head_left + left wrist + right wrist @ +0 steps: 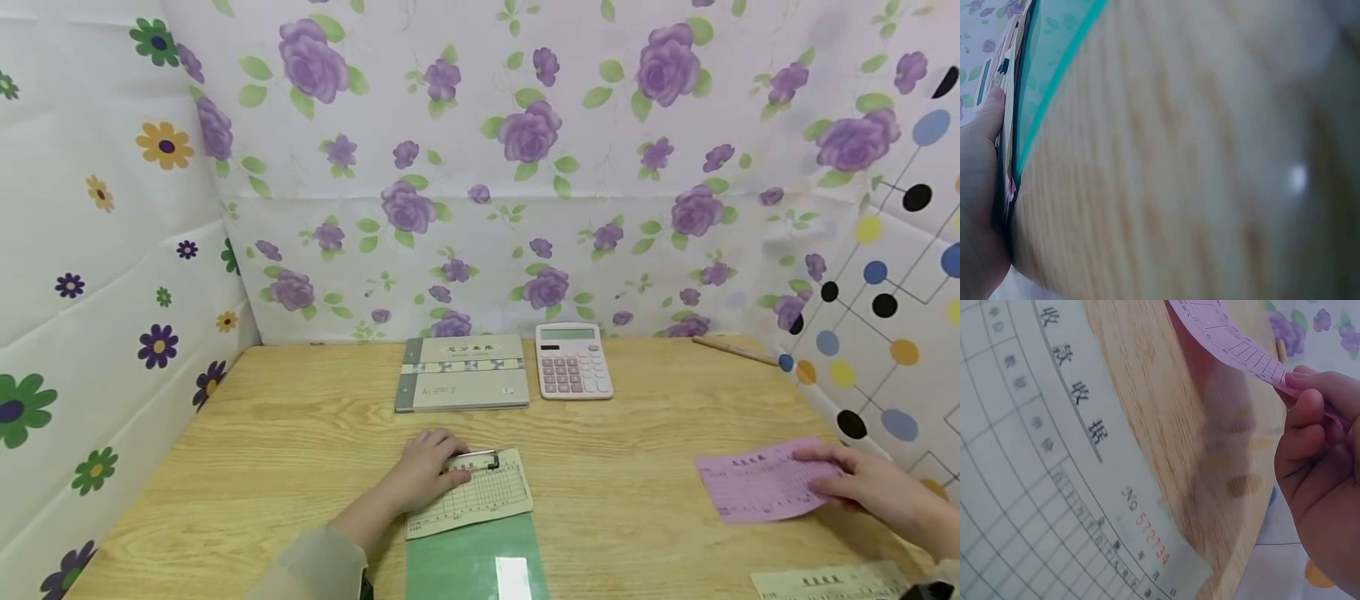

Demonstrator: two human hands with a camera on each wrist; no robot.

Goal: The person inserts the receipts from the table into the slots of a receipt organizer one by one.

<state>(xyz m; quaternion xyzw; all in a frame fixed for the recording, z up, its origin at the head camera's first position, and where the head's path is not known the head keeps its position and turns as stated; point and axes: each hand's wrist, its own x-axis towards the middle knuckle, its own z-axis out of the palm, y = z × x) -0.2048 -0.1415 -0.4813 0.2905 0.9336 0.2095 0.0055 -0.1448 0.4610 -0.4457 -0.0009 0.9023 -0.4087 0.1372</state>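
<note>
Palm down, the left hand (pixel 427 471) is gripping a green clipboard (pixel 457 562); the right hand (pixel 866 483) is pinching curling pink paper (pixel 761 483) near the woodgrain table's (pixel 622 500) right edge.

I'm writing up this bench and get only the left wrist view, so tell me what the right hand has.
Observer: The right hand holds a purple, rectangular printed paper slip by its edge.
Operator: Read me any number printed nearby.
Observer: A red number that appears to read 572734, on a pale yellow-green printed paper slip.
Operator: Now report the far right corner.
Observer: A thin, light-brown stick-shaped object lies there on the light wood-grain table.
</note>
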